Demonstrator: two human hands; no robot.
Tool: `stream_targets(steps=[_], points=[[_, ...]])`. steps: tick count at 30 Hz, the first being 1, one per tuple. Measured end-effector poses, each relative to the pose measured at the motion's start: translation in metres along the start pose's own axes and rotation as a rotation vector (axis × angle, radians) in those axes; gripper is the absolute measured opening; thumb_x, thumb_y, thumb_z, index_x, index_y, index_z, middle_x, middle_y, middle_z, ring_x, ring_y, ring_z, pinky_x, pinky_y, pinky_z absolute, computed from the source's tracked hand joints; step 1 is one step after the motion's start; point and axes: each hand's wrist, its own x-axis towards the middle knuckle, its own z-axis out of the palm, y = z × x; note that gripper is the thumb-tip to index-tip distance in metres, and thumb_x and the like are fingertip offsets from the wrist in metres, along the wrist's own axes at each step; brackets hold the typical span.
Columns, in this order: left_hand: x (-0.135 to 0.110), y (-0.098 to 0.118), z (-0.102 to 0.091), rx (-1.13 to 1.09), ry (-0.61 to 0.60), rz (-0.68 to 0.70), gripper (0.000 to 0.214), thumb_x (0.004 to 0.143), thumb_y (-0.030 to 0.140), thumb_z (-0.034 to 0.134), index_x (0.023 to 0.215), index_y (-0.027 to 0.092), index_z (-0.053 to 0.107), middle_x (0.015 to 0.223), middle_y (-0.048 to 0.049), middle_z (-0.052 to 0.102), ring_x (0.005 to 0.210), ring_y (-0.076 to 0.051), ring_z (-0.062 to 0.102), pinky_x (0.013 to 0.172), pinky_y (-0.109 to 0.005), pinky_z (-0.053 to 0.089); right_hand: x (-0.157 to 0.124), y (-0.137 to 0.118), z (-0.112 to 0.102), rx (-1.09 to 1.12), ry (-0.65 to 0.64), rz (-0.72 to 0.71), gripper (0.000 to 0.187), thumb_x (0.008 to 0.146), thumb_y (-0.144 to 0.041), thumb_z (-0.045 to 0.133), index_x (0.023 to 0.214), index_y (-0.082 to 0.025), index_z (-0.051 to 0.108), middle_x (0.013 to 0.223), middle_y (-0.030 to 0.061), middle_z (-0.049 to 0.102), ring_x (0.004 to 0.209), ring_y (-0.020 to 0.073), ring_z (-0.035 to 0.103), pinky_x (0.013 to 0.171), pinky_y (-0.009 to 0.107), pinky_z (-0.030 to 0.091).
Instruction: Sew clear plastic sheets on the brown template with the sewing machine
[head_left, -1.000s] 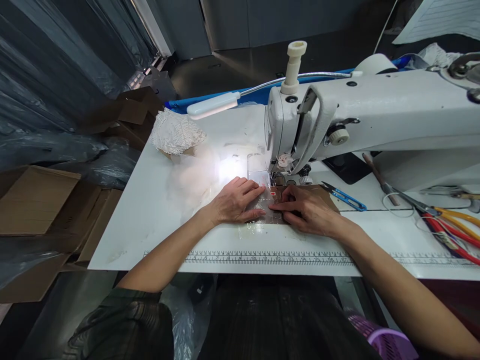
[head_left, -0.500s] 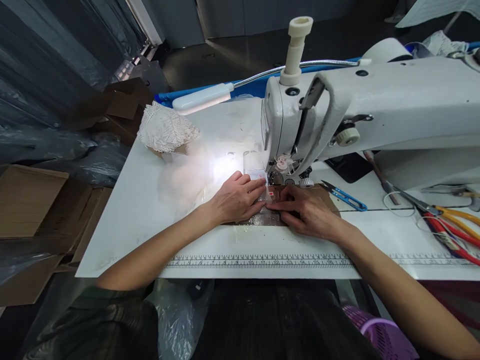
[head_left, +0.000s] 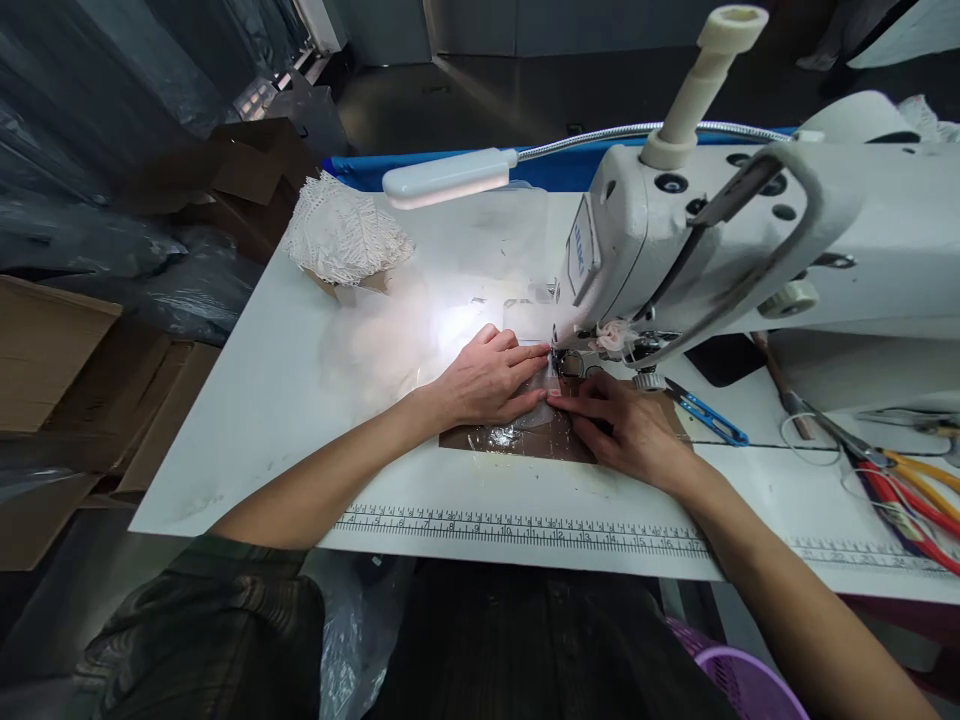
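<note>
My left hand (head_left: 495, 378) lies flat with its fingers stretched out, pressing a thin sheer fabric (head_left: 534, 415) beside the needle of a white sewing machine (head_left: 615, 220). From the other side, my right hand (head_left: 626, 425) touches the fabric's edge with an outstretched index finger, just in front of the presser foot. Its other fingers are bent and stand apart. Under both hands is a brown, shiny sheet (head_left: 517, 445), partly covered by tape or clear film. A pale ruffled scrap (head_left: 615, 338) hangs at the machine head. My fingers hide part of the fabric.
White lace pieces (head_left: 345, 235) are piled at the table's back left. Blue thread snips (head_left: 709, 412), a dark phone-like slab (head_left: 725, 360) and orange-handled scissors (head_left: 919, 470) lie to the right. A lamp (head_left: 450, 178) shines over the table. A printed ruler (head_left: 525, 530) runs along the front edge.
The whole view has shifted and tilted, so the machine appears farther right and larger. Both hands keep nearly the same place at the needle, and the fabric has barely moved.
</note>
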Motion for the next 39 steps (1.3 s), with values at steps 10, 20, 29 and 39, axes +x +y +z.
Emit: stream_targets(steps=[10,20,29,39], points=[[0.001,0.000,0.004,-0.029,0.045,-0.015,0.039,0.095,0.040,0.045,0.119,0.015,0.063,0.128,-0.0087,0.062,0.084,-0.022,0.052,0.073,-0.039,0.038,0.000,0.001,0.002,0.007,0.003,0.002,0.034,0.089,-0.023,0.052,0.116,-0.030,0.070,0.098,0.0050,0.065,0.075,0.0157,0.062,0.065,0.028,0.047],[0.001,0.003,0.002,0.020,0.021,-0.006,0.039,0.096,0.039,0.042,0.119,0.015,0.062,0.130,-0.0091,0.061,0.085,-0.022,0.052,0.072,-0.038,0.037,0.001,-0.001,0.000,-0.020,0.010,0.016,0.034,0.089,-0.022,0.051,0.116,-0.030,0.070,0.095,0.0044,0.065,0.073,0.0152,0.061,0.062,0.027,0.045],[-0.004,0.002,-0.004,0.053,0.081,0.012,0.038,0.096,0.043,0.044,0.116,0.015,0.062,0.129,-0.0131,0.058,0.093,-0.025,0.053,0.075,-0.039,0.039,0.000,-0.001,0.002,-0.023,0.025,0.012,0.034,0.089,-0.021,0.050,0.114,-0.030,0.071,0.095,0.0037,0.064,0.076,0.0152,0.061,0.065,0.027,0.046],[-0.011,0.006,-0.002,-0.248,0.143,0.244,0.015,0.089,0.023,0.053,0.092,0.020,0.068,0.100,-0.0035,0.070,0.083,-0.016,0.060,0.076,-0.034,0.043,-0.003,0.006,0.011,0.065,0.051,0.035,0.035,0.088,-0.023,0.052,0.117,-0.029,0.070,0.095,0.0043,0.063,0.077,0.0151,0.060,0.072,0.030,0.048]])
